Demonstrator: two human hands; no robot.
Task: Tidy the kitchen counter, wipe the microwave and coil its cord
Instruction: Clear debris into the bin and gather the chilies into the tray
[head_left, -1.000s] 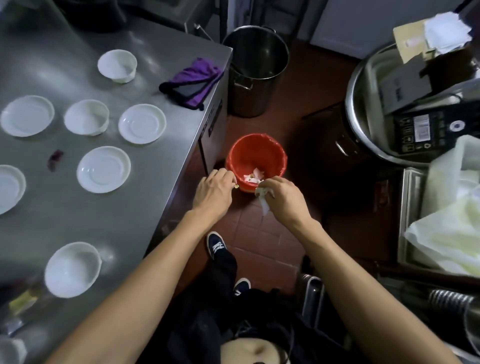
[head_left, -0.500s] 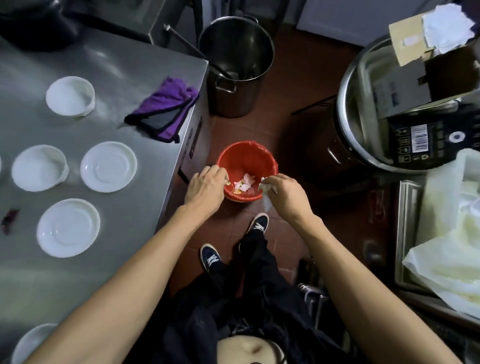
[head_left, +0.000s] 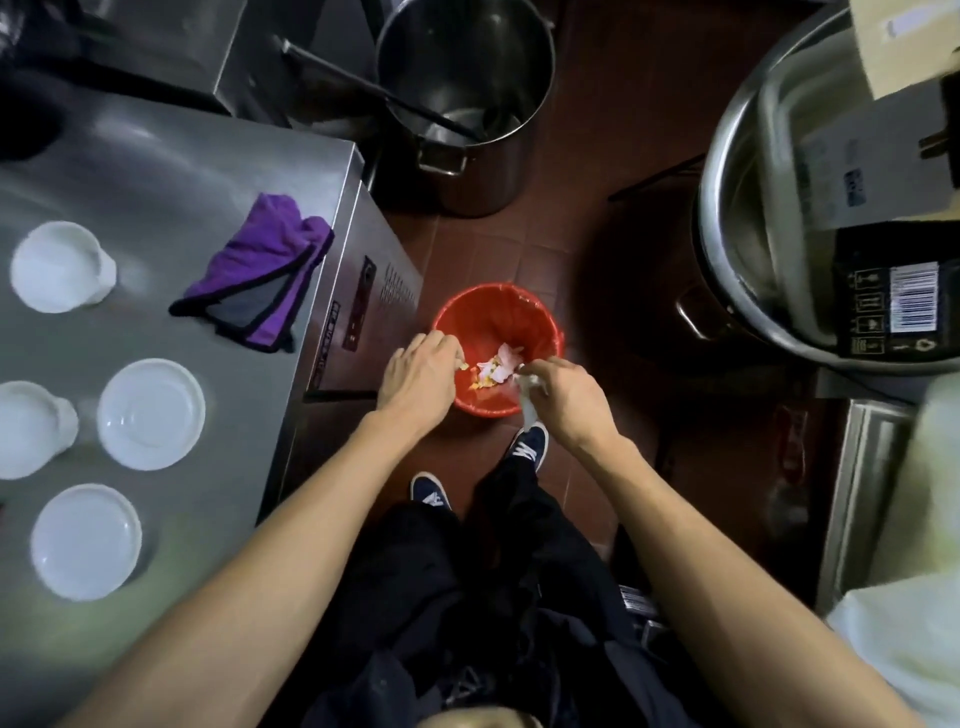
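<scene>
The steel counter fills the left of the frame, carrying a crumpled purple cloth near its right edge and white dishes at lower left. On the red tile floor stand a red bin and a steel pot.

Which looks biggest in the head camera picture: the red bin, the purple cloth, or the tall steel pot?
1. Tall steel pot
2. Purple cloth and red bin look about alike; the cloth lies nearer the camera, so unsure.

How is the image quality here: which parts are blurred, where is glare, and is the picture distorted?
Head view: the white dishes on the steel counter are smeared by motion blur, as is the right edge; soft glare lies on the counter top; the floor around the red bin is dim; wide-angle distortion bends the big steel basin.
</scene>
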